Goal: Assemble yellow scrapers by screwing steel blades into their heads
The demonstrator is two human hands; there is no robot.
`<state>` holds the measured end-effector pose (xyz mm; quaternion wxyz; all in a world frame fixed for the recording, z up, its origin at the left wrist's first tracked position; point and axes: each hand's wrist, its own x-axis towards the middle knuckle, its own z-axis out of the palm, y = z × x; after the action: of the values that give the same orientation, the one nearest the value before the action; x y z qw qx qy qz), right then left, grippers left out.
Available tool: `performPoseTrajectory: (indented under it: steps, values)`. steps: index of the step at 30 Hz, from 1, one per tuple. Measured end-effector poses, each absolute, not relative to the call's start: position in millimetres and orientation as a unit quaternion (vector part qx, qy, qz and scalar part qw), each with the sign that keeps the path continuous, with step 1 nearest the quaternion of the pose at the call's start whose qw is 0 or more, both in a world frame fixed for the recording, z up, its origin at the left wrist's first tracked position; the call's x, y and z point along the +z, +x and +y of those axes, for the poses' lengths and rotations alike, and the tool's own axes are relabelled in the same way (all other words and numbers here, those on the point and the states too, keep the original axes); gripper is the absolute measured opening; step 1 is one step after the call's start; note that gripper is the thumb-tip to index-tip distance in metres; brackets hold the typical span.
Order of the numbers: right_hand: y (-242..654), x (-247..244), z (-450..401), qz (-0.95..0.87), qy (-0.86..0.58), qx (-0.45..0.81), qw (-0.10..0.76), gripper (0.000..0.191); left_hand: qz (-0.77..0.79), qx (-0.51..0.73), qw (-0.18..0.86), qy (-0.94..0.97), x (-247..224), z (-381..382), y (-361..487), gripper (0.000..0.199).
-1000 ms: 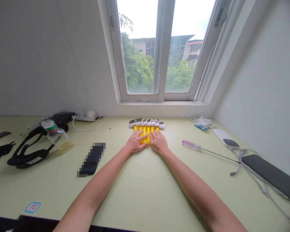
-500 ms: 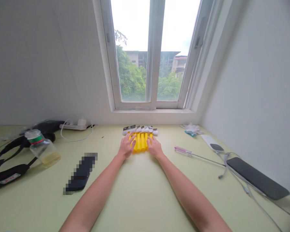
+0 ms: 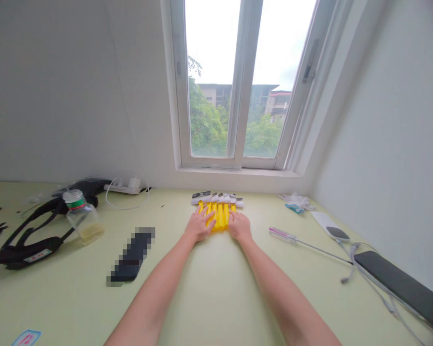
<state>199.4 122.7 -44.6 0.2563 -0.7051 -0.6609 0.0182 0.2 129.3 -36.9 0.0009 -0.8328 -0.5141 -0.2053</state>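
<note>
Several yellow tubes (image 3: 220,217) lie side by side in a row on the table, pointing away from me. At their far ends are white pieces (image 3: 222,197), some with black patches. My left hand (image 3: 200,224) lies over the left tubes with its fingers spread, covering part of them. At the row's right side is my right hand (image 3: 240,225), its fingers curled in around the near part of the rightmost tube. That tube's lower end is hidden by the hand.
A blurred dark phone (image 3: 133,257), a clear jar (image 3: 84,221) and black straps (image 3: 32,242) lie left. A screwdriver (image 3: 285,234), crumpled gloves (image 3: 296,202), a white device (image 3: 330,226), cables (image 3: 373,286) and a dark slab (image 3: 400,283) lie right. Behind is a window (image 3: 238,163).
The view has turned left, so everything sits further right in the picture. My right hand's fingers have curled in at the row's right edge. My left hand stays over the left tubes.
</note>
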Motion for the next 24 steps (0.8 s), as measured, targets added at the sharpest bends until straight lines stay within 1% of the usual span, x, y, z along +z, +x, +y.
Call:
performPoseTrajectory:
  steps: [7, 11, 16, 24]
  values:
    - [202.5, -47.9, 127.2, -0.658, -0.706, 0.032, 0.260, 0.034, -0.471, -0.172, 0.027, -0.865, -30.6, 122.0, 2.9, 0.060]
    - [203.8, -48.7, 128.4, -0.660, -0.703, 0.032, 0.263, 0.033, -0.430, -0.157, 0.040, -0.888, -26.7, 120.4, 6.6, 0.055]
    - [203.8, -48.7, 128.6, -0.662, -0.701, 0.032, 0.264, 0.033, -0.425, -0.155, 0.030, -0.891, -27.6, 124.4, 8.0, 0.053]
    - [202.5, -48.0, 126.2, -0.655, -0.698, 0.034, 0.286, 0.034, -0.431, -0.184, 0.013, -0.883, -31.0, 126.1, 2.5, 0.054]
